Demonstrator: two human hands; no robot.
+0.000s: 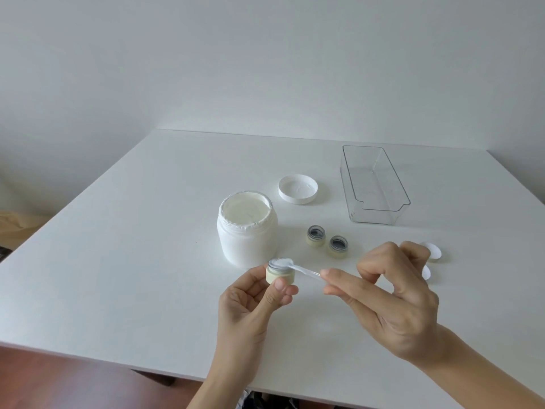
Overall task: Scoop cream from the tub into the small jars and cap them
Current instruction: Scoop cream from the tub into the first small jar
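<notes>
A white tub [247,231] of cream stands open in the middle of the table. My left hand [253,302] pinches a small cream-coloured jar [280,275] just in front of the tub. My right hand [392,296] pinches a clear plastic spatula [303,270] whose tip, loaded with white cream, rests over the jar's mouth. Two more small open jars [315,235] [338,246] stand to the right of the tub. Small white caps [433,250] lie behind my right hand, partly hidden by it.
The tub's white lid [298,188] lies upside down behind the tub. A clear plastic bin [373,184] stands at the back right. The white table [132,231] ends near me, with brown floor below at the left.
</notes>
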